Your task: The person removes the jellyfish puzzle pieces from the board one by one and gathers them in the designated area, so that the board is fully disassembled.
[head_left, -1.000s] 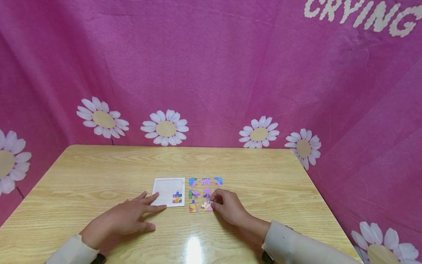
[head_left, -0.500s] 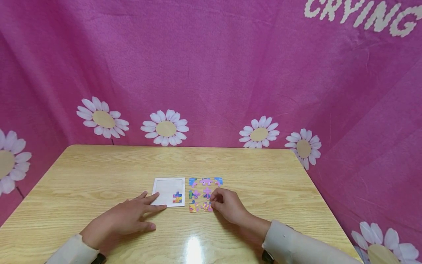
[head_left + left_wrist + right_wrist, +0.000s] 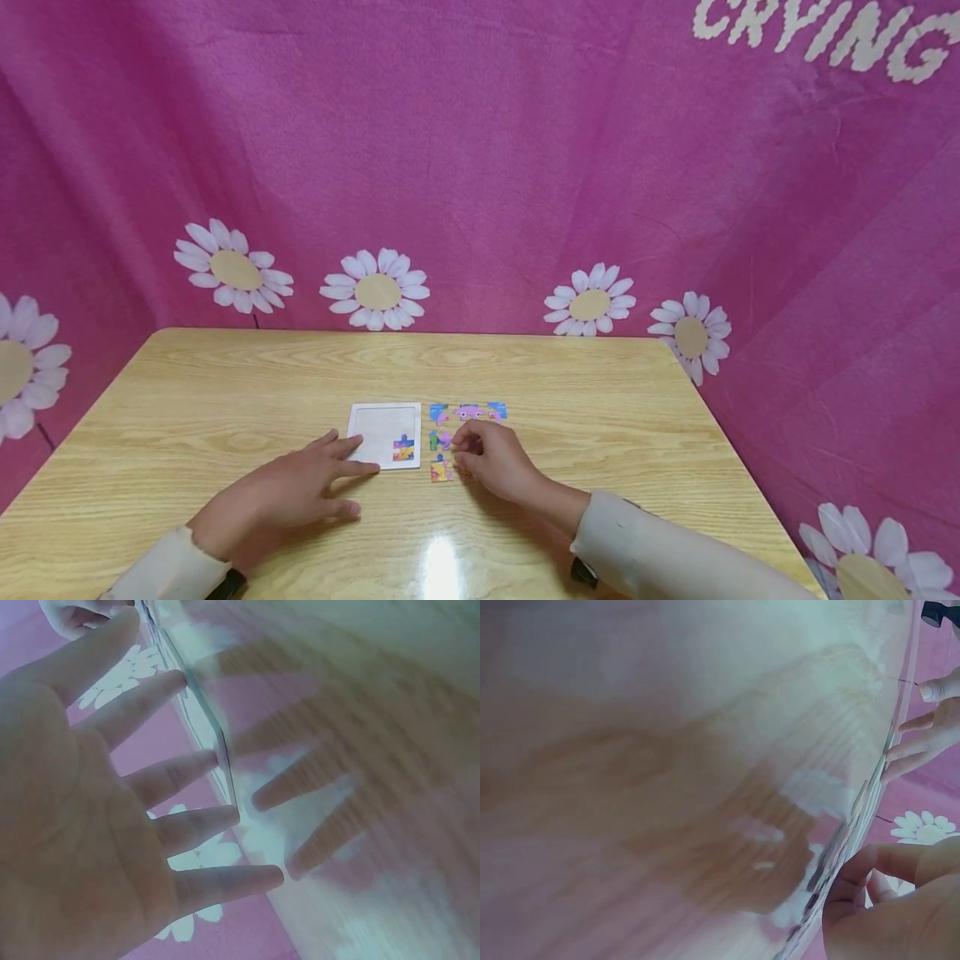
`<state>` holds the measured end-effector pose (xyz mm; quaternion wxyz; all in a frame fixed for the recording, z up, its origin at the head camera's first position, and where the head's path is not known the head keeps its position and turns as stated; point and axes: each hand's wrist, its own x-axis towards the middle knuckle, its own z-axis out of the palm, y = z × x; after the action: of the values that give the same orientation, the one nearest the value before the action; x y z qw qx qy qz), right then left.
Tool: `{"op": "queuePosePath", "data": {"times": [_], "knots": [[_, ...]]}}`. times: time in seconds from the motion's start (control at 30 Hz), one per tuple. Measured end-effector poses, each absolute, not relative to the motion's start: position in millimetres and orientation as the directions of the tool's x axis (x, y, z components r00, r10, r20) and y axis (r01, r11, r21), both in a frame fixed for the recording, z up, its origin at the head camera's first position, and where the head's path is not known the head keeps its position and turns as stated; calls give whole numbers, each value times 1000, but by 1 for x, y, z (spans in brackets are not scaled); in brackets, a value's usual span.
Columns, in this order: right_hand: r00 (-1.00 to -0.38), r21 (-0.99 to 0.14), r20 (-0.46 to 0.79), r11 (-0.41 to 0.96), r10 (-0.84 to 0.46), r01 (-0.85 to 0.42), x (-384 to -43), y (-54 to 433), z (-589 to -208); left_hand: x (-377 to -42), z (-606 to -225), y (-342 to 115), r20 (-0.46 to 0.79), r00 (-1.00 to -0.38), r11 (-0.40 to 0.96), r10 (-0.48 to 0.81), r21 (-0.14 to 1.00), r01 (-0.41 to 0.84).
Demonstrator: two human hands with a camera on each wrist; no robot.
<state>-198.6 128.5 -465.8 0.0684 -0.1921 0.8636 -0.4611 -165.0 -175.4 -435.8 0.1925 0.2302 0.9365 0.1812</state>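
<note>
A small white puzzle tray (image 3: 375, 423) lies on the table, with a colourful piece (image 3: 403, 451) in its lower right corner. My left hand (image 3: 292, 483) rests at the tray's lower left, fingers straight and spread, fingertips on its rim; the left wrist view shows the open palm and fingers (image 3: 199, 829). Just right of the tray my right hand (image 3: 495, 462) pinches a puzzle piece (image 3: 463, 472) between curled fingers and thumb, low over the laid-out pieces. The hand hides most of that piece. In the right wrist view the curled fingers (image 3: 847, 889) meet at the table's surface.
Several loose jigsaw pieces stand in rows beside the tray, among them a pink one with eyes (image 3: 470, 412), a blue corner (image 3: 497, 411) and a yellow corner (image 3: 440, 472). A pink curtain (image 3: 480, 167) with daisies hangs behind the wooden table (image 3: 600, 400).
My right hand has moved left across the pieces, from the right side of the bottom-row piece, and now covers the middle of the layout. My left hand has stayed nearly still on the tray.
</note>
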Motion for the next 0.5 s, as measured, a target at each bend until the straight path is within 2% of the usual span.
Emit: {"op": "queuePosePath", "data": {"times": [0.27,0.5], "knots": [[-904,-779,82,539,-420,-321,-206,106,-466,-168,-432,-168,-195,-778,765,597,430,479],[-893,-764,57,556,-446,-326,-209,86,-463,-172,-437,-161,-236,-768,773,595,429,468]]}}
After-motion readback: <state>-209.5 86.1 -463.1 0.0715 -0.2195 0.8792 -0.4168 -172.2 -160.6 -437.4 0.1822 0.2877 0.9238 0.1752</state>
